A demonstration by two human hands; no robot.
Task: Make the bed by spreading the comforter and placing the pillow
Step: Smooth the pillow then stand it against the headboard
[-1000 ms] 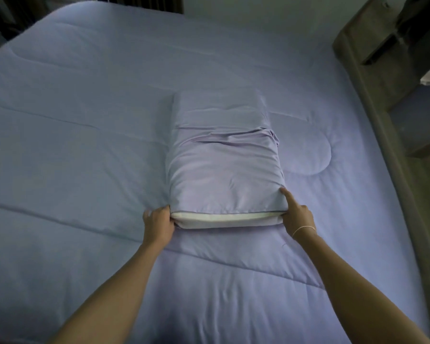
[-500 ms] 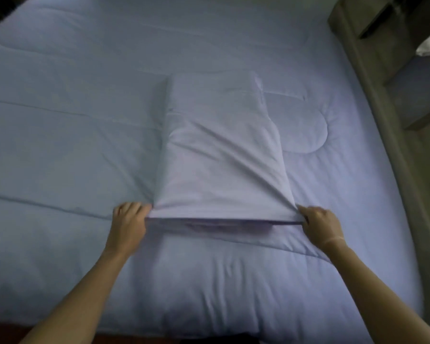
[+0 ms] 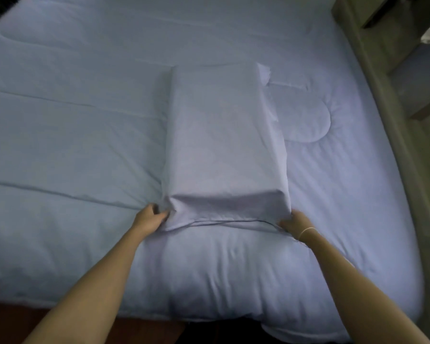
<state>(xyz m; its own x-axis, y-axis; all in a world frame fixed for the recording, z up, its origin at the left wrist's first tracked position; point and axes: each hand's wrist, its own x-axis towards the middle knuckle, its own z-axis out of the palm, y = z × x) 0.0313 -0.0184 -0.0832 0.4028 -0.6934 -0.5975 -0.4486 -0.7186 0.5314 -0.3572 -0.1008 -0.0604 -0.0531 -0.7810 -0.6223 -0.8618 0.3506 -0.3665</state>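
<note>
Since a second ago the pillowcase's open end has come down over the white pillow edge that was showing, and it now drapes to the comforter (image 3: 72, 135) in a loose flap. My left hand (image 3: 148, 219) has its fingers curled into the cloth at the near left corner of the pillow (image 3: 224, 145), bunching it into a small gather; my right hand (image 3: 294, 223), thin band on the wrist, is at the near right corner, and I think the fingers are pinching the hem there, though they are half tucked under the fabric and hard to read. The pillow lies lengthwise in the middle of the bed, long axis running away from me, on top of the spread comforter, which looks flat and finished right out to the grey bed frame (image 3: 372, 100) on the right. So I judge the spreading done and the pillow step in hand: dressing the case. Next I would want that loose flap tucked or smoothed under, then the pillow turned and carried to the head end, both hands lifting evenly so the cover stays put.
</note>
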